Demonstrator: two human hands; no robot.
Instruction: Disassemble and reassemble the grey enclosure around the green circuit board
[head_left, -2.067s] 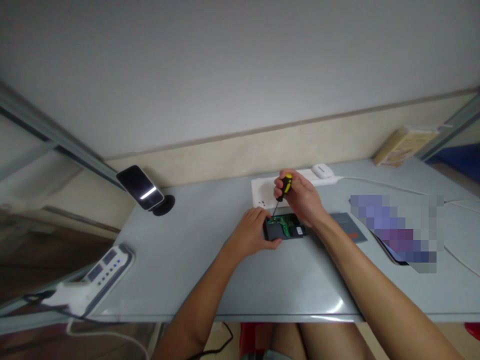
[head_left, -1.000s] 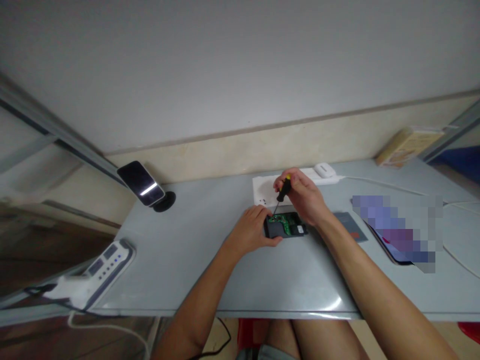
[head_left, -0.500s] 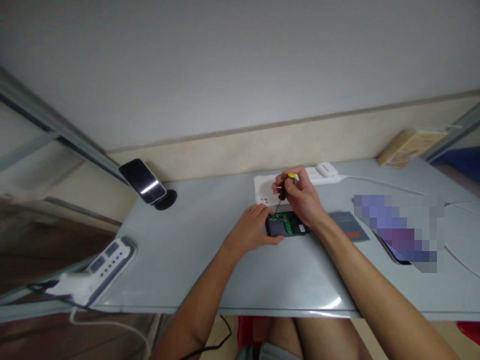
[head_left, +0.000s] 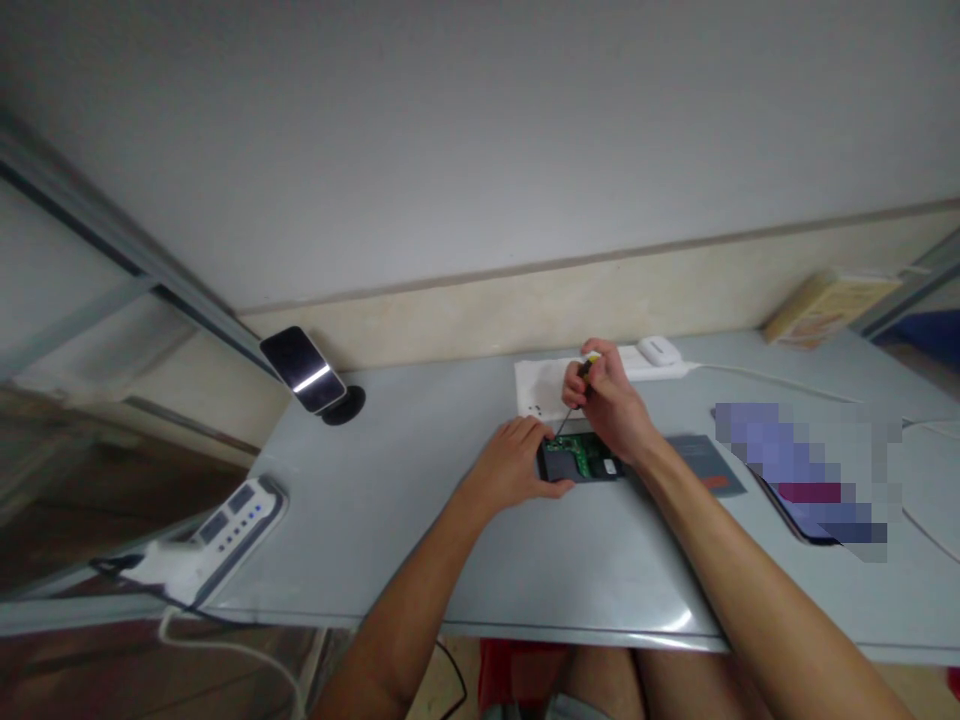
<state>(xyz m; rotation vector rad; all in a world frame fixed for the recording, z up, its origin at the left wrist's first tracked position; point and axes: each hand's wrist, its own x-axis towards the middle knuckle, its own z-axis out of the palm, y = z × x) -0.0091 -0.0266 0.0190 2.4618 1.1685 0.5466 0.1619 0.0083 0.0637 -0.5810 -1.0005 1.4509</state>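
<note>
A small dark device with a bare green circuit board lies on the grey table. My left hand grips its left end, fingers on the far edge and thumb on the near edge. In my right hand is a screwdriver with a black and yellow handle. Its thin shaft slants down to the board's upper left, close to my left fingertips; whether the tip sits in a screw is too small to tell. Just behind the device, several tiny dark screws rest on a white sheet.
A grey flat panel lies right of the device, then a phone with a blurred screen. Behind are a white case and cable. A phone on a stand and a power strip occupy the left; a yellow box, the back right.
The whole view has shifted slightly. The screwdriver leans over more, and my right hand has turned around its handle. My left hand keeps its hold on the device.
</note>
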